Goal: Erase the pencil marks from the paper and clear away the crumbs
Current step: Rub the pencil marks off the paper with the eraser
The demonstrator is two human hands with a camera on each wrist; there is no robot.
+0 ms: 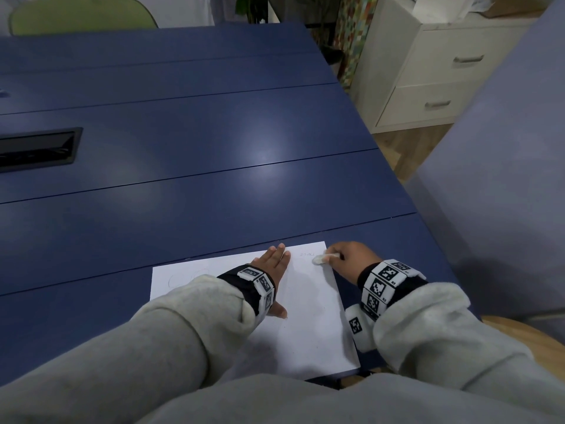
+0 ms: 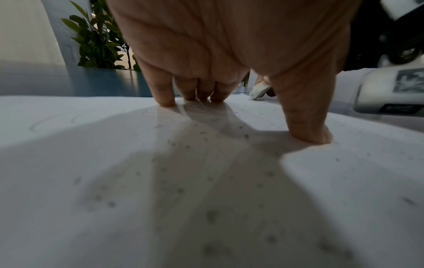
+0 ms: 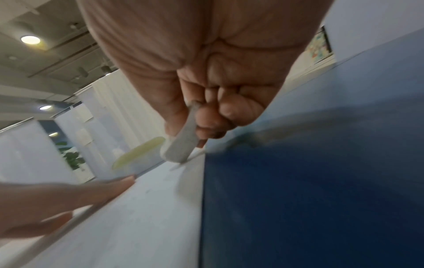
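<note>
Right hand [image 1: 351,260], at lower right of centre in the head view: fingers and thumb curled round a white eraser [image 1: 324,258], pinching it near the back end, the rounded tip down on the paper [image 1: 308,316] close to the far right corner. Just left of the tip, a short faint pencil mark [image 1: 305,254], not yet gone. Left hand [image 1: 275,264], at the middle of the frame: flat and released, straight fingers and thumb pressing on the sheet, holding nothing.

For this step, best to rub in short strokes over the mark only, with light pressure; near a corner a sheet buckles or tears easily, so better to stroke toward the edge, not from the edge inward. Also good to bring the flat hand nearer to the eraser, probably, to keep the corner tight.

In the left wrist view, many small grey crumbs [image 2: 213,215] scattered over the paper, under and around the palm. Further left in the head view, faint round outlines [image 1: 183,278] remaining. All on a blue table [image 1: 214,148].
</note>
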